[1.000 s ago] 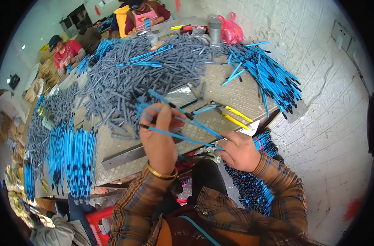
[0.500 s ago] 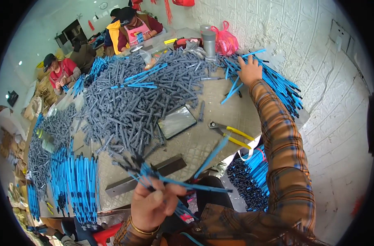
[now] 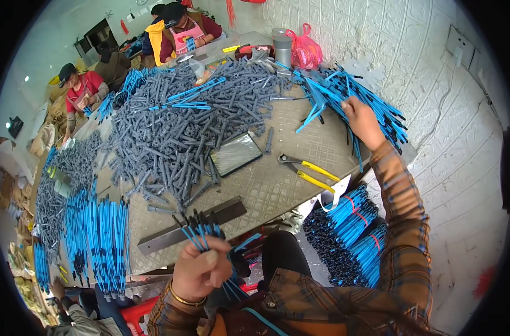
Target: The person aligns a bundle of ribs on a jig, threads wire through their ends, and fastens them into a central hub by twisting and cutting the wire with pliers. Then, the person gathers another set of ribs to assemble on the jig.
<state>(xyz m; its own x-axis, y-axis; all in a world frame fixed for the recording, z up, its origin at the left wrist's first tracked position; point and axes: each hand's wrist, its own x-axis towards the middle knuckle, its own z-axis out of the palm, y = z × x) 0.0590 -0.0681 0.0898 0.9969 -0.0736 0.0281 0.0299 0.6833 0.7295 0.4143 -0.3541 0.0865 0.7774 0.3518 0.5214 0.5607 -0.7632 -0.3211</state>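
Blue strips (image 3: 194, 239) fill the left hand (image 3: 199, 272) (near the table edge (image 3: 273, 215)).

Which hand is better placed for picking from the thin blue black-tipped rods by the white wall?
Probably the right hand: it's at that blue heap, while the left hand, farther away, grips similar blue rods.

Near you, your bare left hand (image 3: 201, 271) hides the middles of the slim blue black-tipped rods (image 3: 204, 230) it holds.
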